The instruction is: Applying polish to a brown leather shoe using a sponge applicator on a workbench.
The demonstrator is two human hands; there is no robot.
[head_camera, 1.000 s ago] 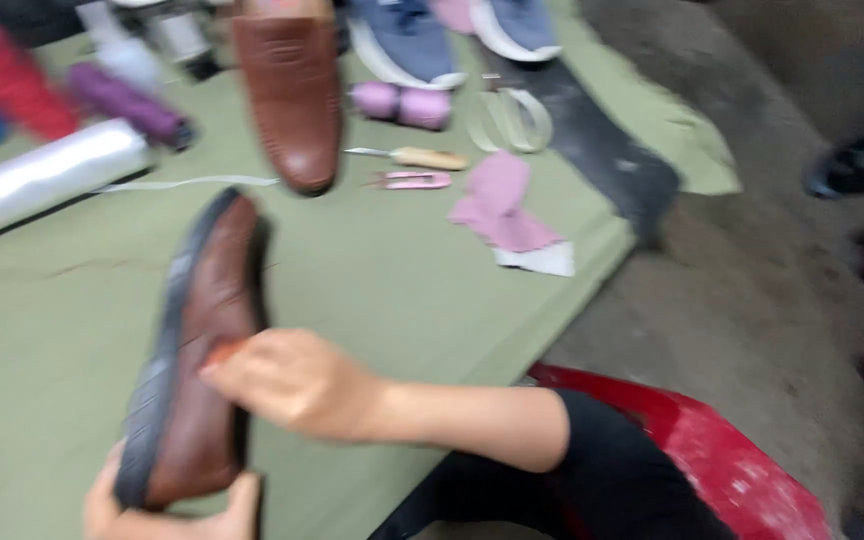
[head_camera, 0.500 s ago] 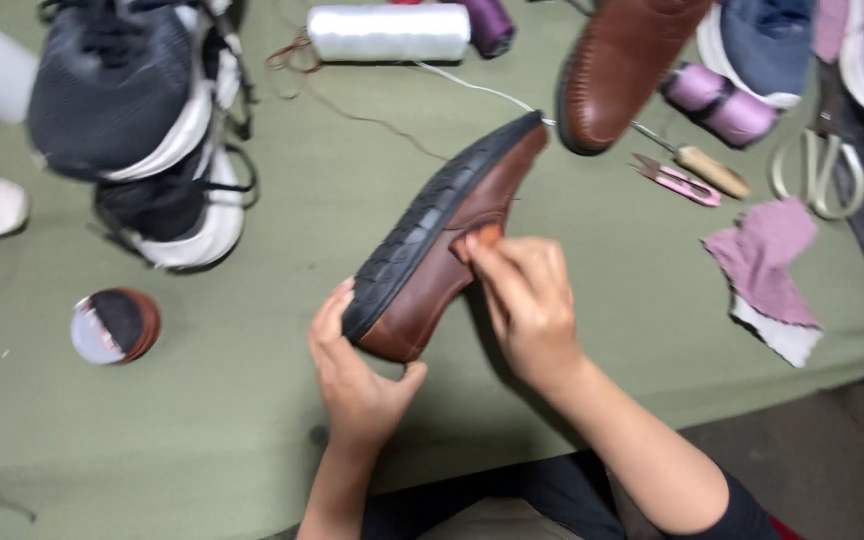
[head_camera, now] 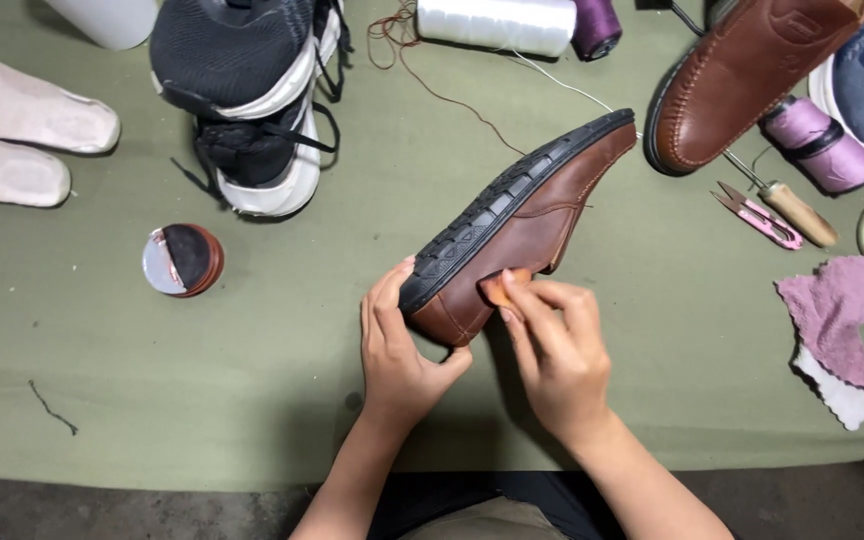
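A brown leather shoe (head_camera: 532, 215) with a black ridged sole is held tilted on its side above a green cloth (head_camera: 252, 400). My left hand (head_camera: 397, 350) grips its heel end, thumb under the heel and fingers on the sole. My right hand (head_camera: 552, 345) presses a small orange-brown piece (head_camera: 497, 287) with its fingertips against the shoe's side near the heel. The toe points to the upper right.
A second brown shoe (head_camera: 742, 85) lies top right beside a purple roll (head_camera: 820, 145), an awl (head_camera: 787, 208) and pink thread snips (head_camera: 755, 215). A black-and-white sneaker (head_camera: 242, 90), an open polish tin (head_camera: 183, 260), white and purple thread spools (head_camera: 512, 22), a pink cloth (head_camera: 842, 320) surround.
The view has swung from the right part of the cloth to straight over it. The shoe is turned more sole-up, and my right hand has slid down toward the heel side.
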